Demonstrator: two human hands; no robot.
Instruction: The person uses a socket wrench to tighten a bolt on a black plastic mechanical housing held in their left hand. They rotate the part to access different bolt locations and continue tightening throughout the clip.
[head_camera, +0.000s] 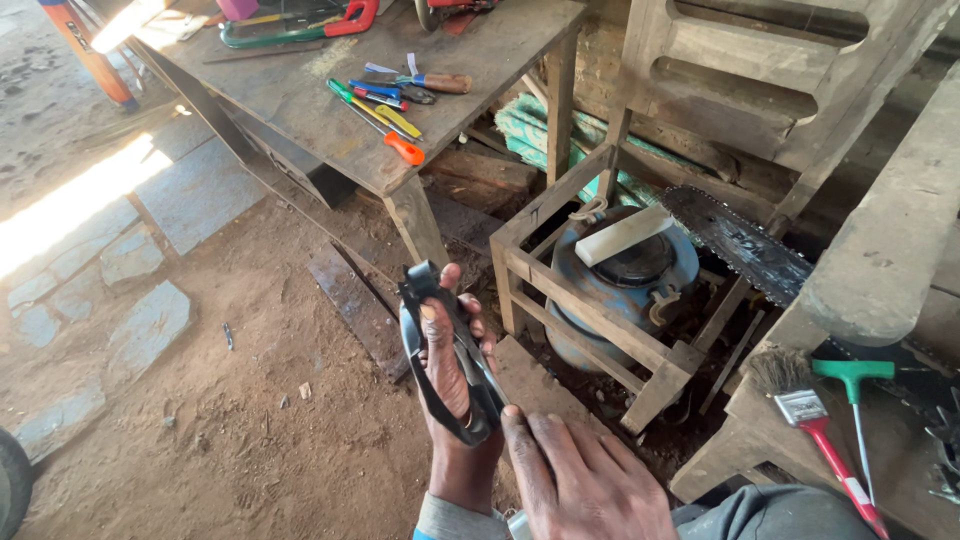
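My left hand (447, 372) is raised palm up in the middle of the view and grips a black rubber belt (436, 300) that loops around the fingers from top to bottom. A greyish metal part lies along the palm inside the loop. My right hand (590, 480) is just below and to the right, back facing up, and its fingertip touches the belt's lower end. Both wrists come from grey sleeves at the bottom edge.
A wooden workbench (300, 90) at the top carries screwdrivers (385, 122), pliers and a green-and-red saw (300, 30). To the right, a wooden frame (600, 330) holds a blue round tank (640, 290), beside a chainsaw bar (740, 245). A red-handled brush (805, 410) and a green T-handle tool (853, 372) lie on a plank. The floor is dirt.
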